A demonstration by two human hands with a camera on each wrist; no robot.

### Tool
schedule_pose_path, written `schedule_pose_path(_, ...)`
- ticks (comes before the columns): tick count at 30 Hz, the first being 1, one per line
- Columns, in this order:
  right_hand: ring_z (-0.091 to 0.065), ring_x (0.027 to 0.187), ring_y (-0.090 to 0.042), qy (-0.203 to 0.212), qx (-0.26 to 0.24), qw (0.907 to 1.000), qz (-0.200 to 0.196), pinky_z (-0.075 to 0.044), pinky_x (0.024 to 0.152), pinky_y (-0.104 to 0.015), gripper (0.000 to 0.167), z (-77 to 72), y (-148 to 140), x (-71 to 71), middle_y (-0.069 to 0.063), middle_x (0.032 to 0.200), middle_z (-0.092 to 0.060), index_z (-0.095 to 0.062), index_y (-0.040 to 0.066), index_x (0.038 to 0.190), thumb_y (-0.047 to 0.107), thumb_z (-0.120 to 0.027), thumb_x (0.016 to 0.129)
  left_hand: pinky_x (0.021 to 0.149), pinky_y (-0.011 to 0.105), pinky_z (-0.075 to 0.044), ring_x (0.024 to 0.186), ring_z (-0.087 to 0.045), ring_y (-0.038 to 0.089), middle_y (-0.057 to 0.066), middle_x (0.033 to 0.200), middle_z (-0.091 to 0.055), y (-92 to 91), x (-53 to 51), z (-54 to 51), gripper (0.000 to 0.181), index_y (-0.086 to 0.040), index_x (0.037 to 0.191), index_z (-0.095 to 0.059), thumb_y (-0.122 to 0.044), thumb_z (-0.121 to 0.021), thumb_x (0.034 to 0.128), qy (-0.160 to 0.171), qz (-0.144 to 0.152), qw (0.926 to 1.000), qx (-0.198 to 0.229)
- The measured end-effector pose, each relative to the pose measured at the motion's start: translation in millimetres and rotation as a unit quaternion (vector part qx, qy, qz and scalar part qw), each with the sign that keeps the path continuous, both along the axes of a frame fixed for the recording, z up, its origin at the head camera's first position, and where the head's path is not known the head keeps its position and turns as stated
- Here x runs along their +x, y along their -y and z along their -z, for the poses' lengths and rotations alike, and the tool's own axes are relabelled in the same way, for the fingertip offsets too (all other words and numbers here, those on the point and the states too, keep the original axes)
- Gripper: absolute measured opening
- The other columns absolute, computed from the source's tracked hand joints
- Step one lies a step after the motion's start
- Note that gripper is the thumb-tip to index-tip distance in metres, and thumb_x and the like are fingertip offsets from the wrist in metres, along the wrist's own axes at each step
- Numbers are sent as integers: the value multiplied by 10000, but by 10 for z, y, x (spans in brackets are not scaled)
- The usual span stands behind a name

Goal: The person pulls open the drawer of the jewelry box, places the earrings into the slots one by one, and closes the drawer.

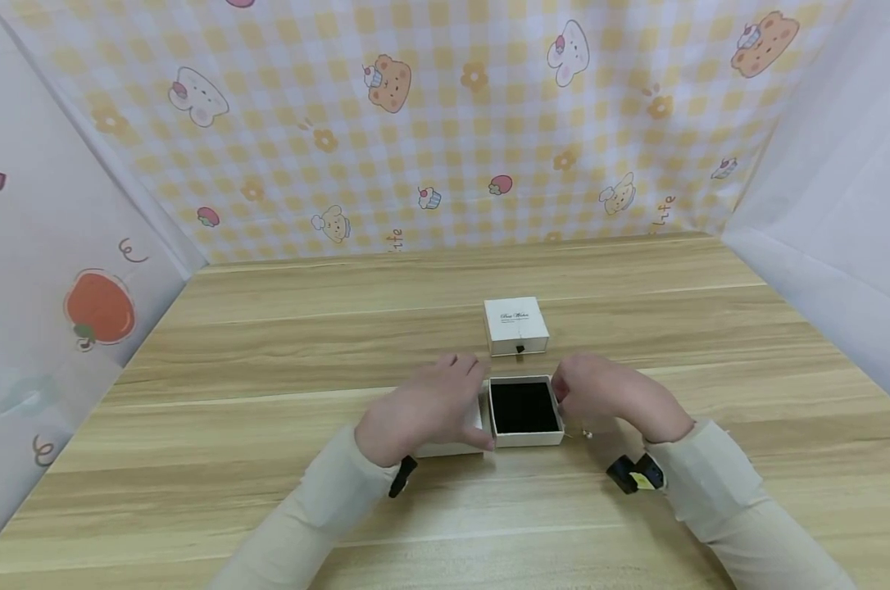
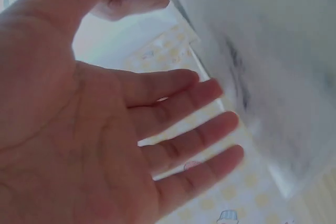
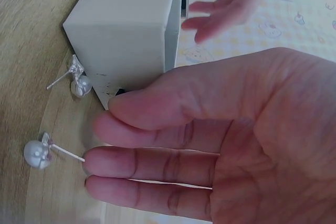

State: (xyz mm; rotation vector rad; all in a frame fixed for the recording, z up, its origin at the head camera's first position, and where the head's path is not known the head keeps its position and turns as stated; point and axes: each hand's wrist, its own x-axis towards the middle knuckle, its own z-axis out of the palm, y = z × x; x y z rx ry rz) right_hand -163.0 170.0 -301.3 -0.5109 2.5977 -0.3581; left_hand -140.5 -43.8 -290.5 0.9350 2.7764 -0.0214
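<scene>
Two pearl earrings (image 3: pixel 80 85) (image 3: pixel 37 153) on the wooden table (image 1: pixel 268 352), to the right of an open white box (image 1: pixel 528 440) with a black lining (image 1: pixel 522 408). One close by the box's side, pearl and thin post both in sight; the other farther out, its post ending right by the middle fingertip of the right hand (image 1: pixel 610 393). Right hand at the box's right edge, thumb laid against the index finger, next two fingers fairly straight; cannot tell whether gripping anything, with a small dark tab (image 3: pixel 119 92) partly hidden behind the thumb. Left hand (image 1: pixel 426 410) relaxed, fingers straight and slightly apart, over another white box (image 1: pixel 448 450), mostly hidden, just left of the open one. Behind, a lettered white box (image 1: pixel 517 324). At the back, a yellow-checked cloth (image 1: pixel 445 106) with bear, flower and cupcake prints. Pale sleeves (image 1: pixel 345 496) on both arms.
</scene>
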Motion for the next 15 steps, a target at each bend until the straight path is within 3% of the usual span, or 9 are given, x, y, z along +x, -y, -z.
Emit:
schedule_pose_path(5,-458,587,-134,-29,-29,10000,-12,-372,523,-250,132,2,4,4,9,621,-510,-586,90,656,16,-588,765,1020,315,-380,1205,-451,211,54,1333,-480,-53,-23,76,865,-55,1376,-400,-576,-680,744,-167,246,9995,66)
schedule_pose_path(15,-427,563,-124,-167,-7,9998,-81,-341,510,-246,163,8,23,10,28,587,-457,-547,113,626,21,-570,758,1019,330,-375,1180,-450,208,47,1304,-492,-96,-26,136,832,-52,1362,-428,-592,-646,766,-226,188,9996,-29)
